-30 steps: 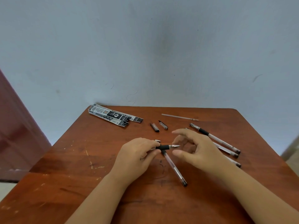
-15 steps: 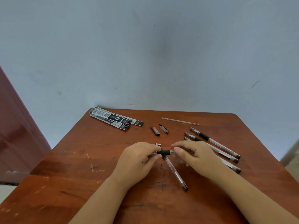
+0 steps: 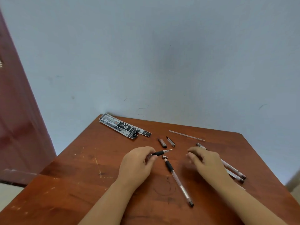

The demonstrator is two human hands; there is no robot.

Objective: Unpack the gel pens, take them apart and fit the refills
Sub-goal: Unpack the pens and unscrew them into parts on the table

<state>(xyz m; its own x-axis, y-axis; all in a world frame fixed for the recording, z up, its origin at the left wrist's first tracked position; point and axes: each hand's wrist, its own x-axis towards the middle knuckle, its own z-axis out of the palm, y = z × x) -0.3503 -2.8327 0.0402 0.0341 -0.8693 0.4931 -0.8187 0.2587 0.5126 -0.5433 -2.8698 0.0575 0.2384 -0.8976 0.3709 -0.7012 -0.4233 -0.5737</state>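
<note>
Gel pen (image 3: 162, 152) pinched in left hand (image 3: 138, 163); packaging (image 3: 124, 127) print unreadable.

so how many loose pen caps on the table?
2: one cap and a second cap side by side beyond the left hand. More may hide under the right hand.

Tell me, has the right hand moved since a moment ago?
Yes. The right hand has pulled away rightward from the pen in the left hand, toward the pens lying along the table's right side.

head view — looks forward and down | near the table (image 3: 81, 184) | wall (image 3: 162, 54) fills upper frame
</note>
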